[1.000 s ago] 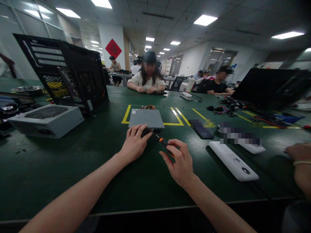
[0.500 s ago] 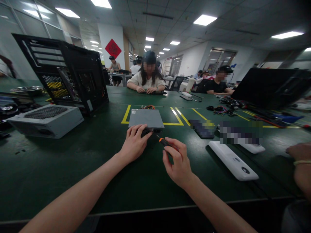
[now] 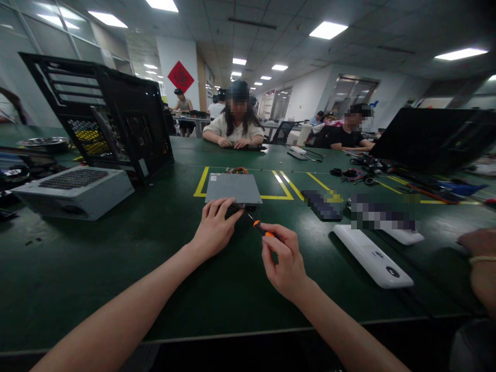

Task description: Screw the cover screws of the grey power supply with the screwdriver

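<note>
A grey computer power supply (image 3: 232, 188) lies flat on the green table in front of me, with coloured wires (image 3: 237, 170) coming out at its far side. My left hand (image 3: 217, 222) grips its near edge, fingers bent over the front face, which it partly hides. Between the thumb and fingers of my right hand (image 3: 284, 261) is an orange and black screwdriver (image 3: 258, 226). Its thin shaft points up and left toward the right end of the near face. Whether the tip touches a screw there is too small to tell.
Left stand a black computer case (image 3: 143, 129) and a second grey power supply (image 3: 75, 191). Right lie a dark phone (image 3: 321, 205), a white power bank-like device (image 3: 372, 256) and cables. A large black panel (image 3: 434, 139) stands beyond. A co-worker's forearm (image 3: 482, 268) is at the right edge.
The screwdriver has turned slightly in my right fingers, showing more orange on its handle, and my right fingers have shifted a little. My left hand and the power supply stay in place.
</note>
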Tool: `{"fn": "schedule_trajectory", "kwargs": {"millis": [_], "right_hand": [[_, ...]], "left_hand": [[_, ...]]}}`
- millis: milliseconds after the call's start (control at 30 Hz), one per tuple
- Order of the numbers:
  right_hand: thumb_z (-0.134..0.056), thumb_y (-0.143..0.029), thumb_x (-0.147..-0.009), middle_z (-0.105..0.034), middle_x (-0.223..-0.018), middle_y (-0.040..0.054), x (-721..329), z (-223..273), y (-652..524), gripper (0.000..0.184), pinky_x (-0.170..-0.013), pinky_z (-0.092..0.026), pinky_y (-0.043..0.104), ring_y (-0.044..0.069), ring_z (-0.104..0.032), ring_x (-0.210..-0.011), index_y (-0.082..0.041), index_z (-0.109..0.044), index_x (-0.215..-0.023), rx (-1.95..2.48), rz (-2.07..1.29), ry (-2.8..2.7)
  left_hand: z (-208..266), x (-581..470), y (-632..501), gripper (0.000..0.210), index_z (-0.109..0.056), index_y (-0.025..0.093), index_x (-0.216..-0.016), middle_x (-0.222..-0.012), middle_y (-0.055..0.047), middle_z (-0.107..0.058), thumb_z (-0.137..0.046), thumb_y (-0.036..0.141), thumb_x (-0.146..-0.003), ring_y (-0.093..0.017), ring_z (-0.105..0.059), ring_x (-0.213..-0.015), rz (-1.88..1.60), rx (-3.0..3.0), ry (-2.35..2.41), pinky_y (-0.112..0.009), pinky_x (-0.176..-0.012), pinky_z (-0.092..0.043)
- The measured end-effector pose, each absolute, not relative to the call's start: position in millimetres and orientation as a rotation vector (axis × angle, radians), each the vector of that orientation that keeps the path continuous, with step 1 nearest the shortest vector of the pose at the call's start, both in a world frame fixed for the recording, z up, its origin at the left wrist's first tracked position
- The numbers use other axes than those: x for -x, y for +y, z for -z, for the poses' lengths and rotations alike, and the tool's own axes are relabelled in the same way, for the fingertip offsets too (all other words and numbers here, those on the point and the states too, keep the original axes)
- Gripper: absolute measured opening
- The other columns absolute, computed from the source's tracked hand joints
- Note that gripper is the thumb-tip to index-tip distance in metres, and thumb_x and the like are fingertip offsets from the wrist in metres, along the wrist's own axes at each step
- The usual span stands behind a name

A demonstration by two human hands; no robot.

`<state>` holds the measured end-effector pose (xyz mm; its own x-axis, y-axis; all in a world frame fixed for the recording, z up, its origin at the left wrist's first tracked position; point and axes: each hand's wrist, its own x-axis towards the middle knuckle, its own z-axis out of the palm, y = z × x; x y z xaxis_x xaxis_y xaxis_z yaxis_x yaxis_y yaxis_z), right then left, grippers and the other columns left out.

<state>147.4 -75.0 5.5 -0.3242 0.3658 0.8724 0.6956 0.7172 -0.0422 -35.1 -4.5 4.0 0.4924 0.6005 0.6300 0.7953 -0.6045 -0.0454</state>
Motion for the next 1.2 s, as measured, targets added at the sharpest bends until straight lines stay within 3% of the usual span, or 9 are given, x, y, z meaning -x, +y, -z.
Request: {"fn": "schedule_trajectory", "kwargs": {"millis": [200, 333, 467, 633, 1200], "right_hand": [[-0.051, -0.002, -0.076, -0.047, -0.105, 0.0092, -148.4, -5.7, -74.0, 0.041, -0.079, -0.053, 0.04, 0.021, -0.05, -0.1, -0.022, -0.042, -0.111, 0.819, 0.458, -1.966], [-0.05, 0.001, -0.075, -0.045, -0.112, 0.0117, -147.8, -5.2, -73.7, 0.043, -0.081, -0.052, 0.04, 0.022, -0.047, -0.107, -0.019, -0.04, -0.112, 0.804, 0.427, -1.978], [-0.054, -0.001, -0.074, -0.052, -0.101, 0.0088, -147.6, -6.1, -74.6, 0.036, -0.079, -0.051, 0.042, 0.022, -0.049, -0.098, -0.019, -0.045, -0.104, 0.799, 0.491, -2.012], [-0.052, 0.001, -0.074, -0.049, -0.11, 0.0143, -147.3, -7.5, -75.5, 0.039, -0.084, -0.05, 0.041, 0.023, -0.049, -0.105, -0.014, -0.042, -0.109, 0.784, 0.432, -1.986], [-0.049, 0.004, -0.072, -0.051, -0.11, 0.0135, -151.7, -6.2, -77.8, 0.04, -0.085, -0.052, 0.039, 0.022, -0.05, -0.109, -0.014, -0.044, -0.108, 0.622, 0.406, -2.091]], "left_hand": [[-3.7, 35.6, -3.9, 0.039, -0.055, 0.025, -0.117, -0.131, -0.011, -0.039, -0.046, 0.016, -0.081, -0.029, -0.031, -0.121, 0.807, 2.422, -1.16, -0.048, -0.096, -0.028], [-3.8, 35.7, -3.7, 0.039, -0.055, 0.025, -0.117, -0.131, -0.012, -0.039, -0.047, 0.014, -0.08, -0.029, -0.03, -0.121, 0.827, 2.424, -1.159, -0.048, -0.097, -0.028], [-4.2, 35.4, -4.0, 0.04, -0.055, 0.025, -0.117, -0.132, -0.011, -0.038, -0.047, 0.015, -0.08, -0.029, -0.03, -0.122, 0.813, 2.425, -1.162, -0.047, -0.097, -0.028], [-3.9, 35.1, -4.5, 0.04, -0.055, 0.026, -0.118, -0.132, -0.011, -0.039, -0.048, 0.015, -0.08, -0.029, -0.03, -0.122, 0.817, 2.414, -1.165, -0.048, -0.097, -0.028], [-4.3, 33.3, -5.0, 0.035, -0.057, 0.025, -0.114, -0.132, -0.01, -0.039, -0.046, 0.016, -0.082, -0.028, -0.03, -0.122, 0.812, 2.388, -1.185, -0.047, -0.098, -0.028]]}}
